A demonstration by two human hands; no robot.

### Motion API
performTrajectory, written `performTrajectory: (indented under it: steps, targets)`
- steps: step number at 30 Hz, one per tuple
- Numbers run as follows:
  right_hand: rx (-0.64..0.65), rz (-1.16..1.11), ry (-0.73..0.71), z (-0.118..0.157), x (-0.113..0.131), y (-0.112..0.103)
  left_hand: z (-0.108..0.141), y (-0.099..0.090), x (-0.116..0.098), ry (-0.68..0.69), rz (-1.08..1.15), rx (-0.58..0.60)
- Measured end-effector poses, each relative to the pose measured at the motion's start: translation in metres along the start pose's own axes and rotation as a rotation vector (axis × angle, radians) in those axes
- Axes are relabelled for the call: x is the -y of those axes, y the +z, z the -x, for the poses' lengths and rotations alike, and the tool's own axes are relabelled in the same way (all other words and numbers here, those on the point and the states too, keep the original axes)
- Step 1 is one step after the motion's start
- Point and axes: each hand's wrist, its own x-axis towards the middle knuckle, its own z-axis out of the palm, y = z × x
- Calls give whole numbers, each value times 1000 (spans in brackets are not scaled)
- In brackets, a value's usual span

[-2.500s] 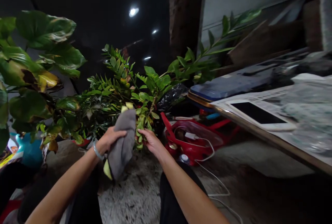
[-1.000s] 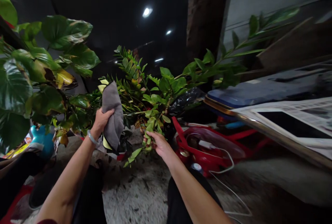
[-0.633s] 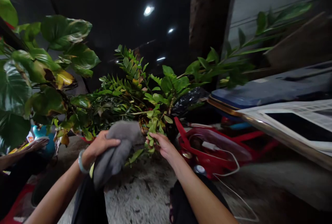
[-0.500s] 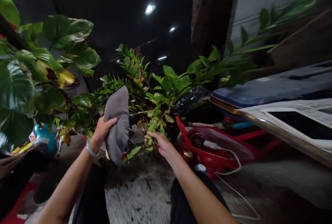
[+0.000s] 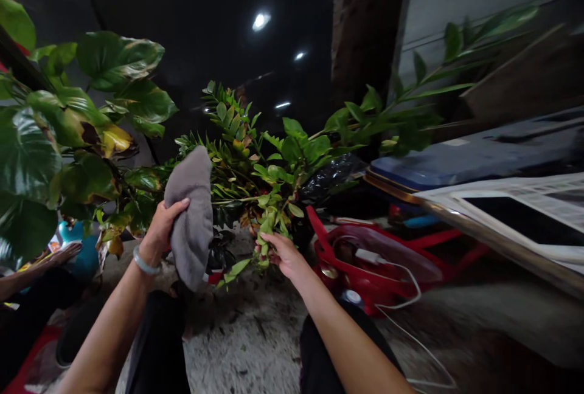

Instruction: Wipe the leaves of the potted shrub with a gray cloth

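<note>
Held up on the left is a folded grey cloth [image 5: 190, 224]; my left hand [image 5: 159, 230] grips its near edge, thumb in front and the other fingers hidden behind. My right hand [image 5: 285, 254] pinches a drooping leafy stem [image 5: 269, 224] of the green plant [image 5: 296, 145], low down near the floor. Cloth and stem are apart, with a gap between them. Part of the plant's base lies hidden behind leaves and hands.
A broad-leaved plant [image 5: 123, 59] fills the left. On the right stand a red basket [image 5: 323, 242] with a white cable and a table holding a white tablet [image 5: 511, 217]. Another person's hand [image 5: 59, 257] shows at far left. Dark debris lies on the grey floor [image 5: 246, 345].
My left hand and the grey cloth have moved left, away from the stem. My right hand stays on the stem in nearly the same place. The view has shifted slightly.
</note>
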Motion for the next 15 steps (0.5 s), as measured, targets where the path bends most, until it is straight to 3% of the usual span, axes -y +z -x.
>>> performTrajectory:
  steps: [2, 4, 7, 9, 10, 12, 15]
  targets:
    - [-6, -2, -5, 1, 0, 1, -11, 6, 15, -49, -2, -54]
    - [-13, -4, -9, 2, 0, 1, -4, 9, 40, -180, -86, 10]
    - [-34, -6, -10, 1, 0, -2, 29, 6, 66, -299, -220, 342]
    - [-40, -8, -8, 1, 0, -3, 48, 2, 61, -298, -252, 511]
    - [-38, -8, -7, 1, 1, -4, 52, 1, 53, -279, -249, 530]
    - [-22, -7, -1, 1, 1, -3, 47, 3, 30, -202, -204, 449]
    - [0, -14, 5, 4, 2, 0, 16, 11, 8, -31, -87, 166]
